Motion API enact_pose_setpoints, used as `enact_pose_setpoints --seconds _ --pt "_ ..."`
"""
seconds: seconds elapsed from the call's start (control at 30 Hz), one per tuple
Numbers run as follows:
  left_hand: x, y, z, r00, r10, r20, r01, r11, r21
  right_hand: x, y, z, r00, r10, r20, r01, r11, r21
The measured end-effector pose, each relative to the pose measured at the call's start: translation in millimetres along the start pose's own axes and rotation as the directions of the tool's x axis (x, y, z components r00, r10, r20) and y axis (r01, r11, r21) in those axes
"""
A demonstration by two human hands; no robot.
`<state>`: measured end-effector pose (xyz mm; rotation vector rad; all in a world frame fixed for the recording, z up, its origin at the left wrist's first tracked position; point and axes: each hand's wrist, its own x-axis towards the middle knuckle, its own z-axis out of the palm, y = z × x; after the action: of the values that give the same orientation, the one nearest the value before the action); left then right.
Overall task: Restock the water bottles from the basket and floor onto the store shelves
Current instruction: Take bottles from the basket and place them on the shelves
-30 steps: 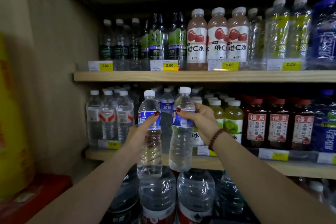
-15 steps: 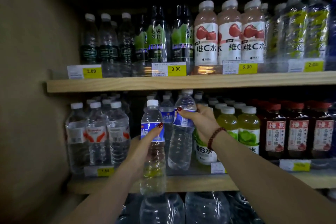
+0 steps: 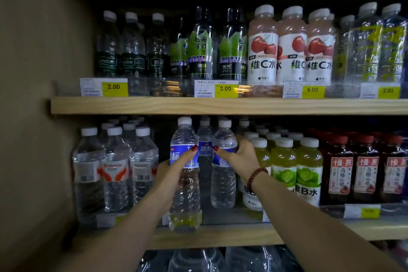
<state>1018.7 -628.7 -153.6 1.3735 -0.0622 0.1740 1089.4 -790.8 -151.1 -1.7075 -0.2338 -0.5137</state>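
Note:
Two clear water bottles with blue labels and white caps are at the middle shelf [image 3: 220,236]. My left hand [image 3: 171,174] grips the nearer bottle [image 3: 185,201] around its middle; its base hangs at the shelf's front edge. My right hand [image 3: 240,157] holds the second bottle [image 3: 223,185] at its label, upright and farther in on the shelf. A third blue-label bottle [image 3: 205,139] stands behind, between the two.
Clear bottles with red-white labels [image 3: 114,172] stand left of the gap, green drinks [image 3: 284,168] and dark red-label bottles [image 3: 364,174] to the right. The upper shelf [image 3: 220,106] is full of drinks with yellow price tags. Large water jugs [image 3: 198,260] sit below. A beige wall [image 3: 33,117] closes the left.
Both bottles have moved up and forward into the middle shelf. The right one now stands deeper on the shelf; the left one has risen to the shelf's front edge. The camera moved closer.

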Motion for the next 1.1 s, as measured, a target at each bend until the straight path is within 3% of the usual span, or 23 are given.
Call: enact_pose_setpoints --seconds 0.2,0.33,0.4,0.5,0.57,0.87,1.1 --pt "15 -5 -3 0.999 0.023 0.026 -0.022 0.999 -0.037 -8 17 8 1.0 0.003 0.027 -0.001 0.996 -0.092" --pt "22 -10 -6 1.0 0.014 0.003 -0.014 0.999 -0.033 -21 24 9 0.998 0.045 -0.034 -0.048 0.994 -0.093" --pt "23 -12 -7 1.0 0.017 -0.015 -0.017 0.999 -0.035 -33 32 13 0.995 0.076 -0.065 -0.09 0.964 -0.249" --pt "25 -16 -11 1.0 0.019 -0.013 -0.02 0.999 -0.045 -49 47 20 0.996 0.053 -0.071 -0.084 0.822 -0.563" --pt "27 -18 -15 1.0 0.016 0.005 -0.016 1.0 -0.025 -52 52 22 0.994 0.055 -0.091 -0.101 0.762 -0.64" --pt "25 -23 -28 0.998 -0.031 0.048 0.031 0.999 0.006 -28 68 31 0.976 0.149 -0.161 -0.212 0.828 -0.519" --pt "11 -26 -33 0.989 -0.071 0.127 0.069 0.997 0.022 -9 72 39 0.951 0.259 -0.169 -0.307 0.725 -0.616"
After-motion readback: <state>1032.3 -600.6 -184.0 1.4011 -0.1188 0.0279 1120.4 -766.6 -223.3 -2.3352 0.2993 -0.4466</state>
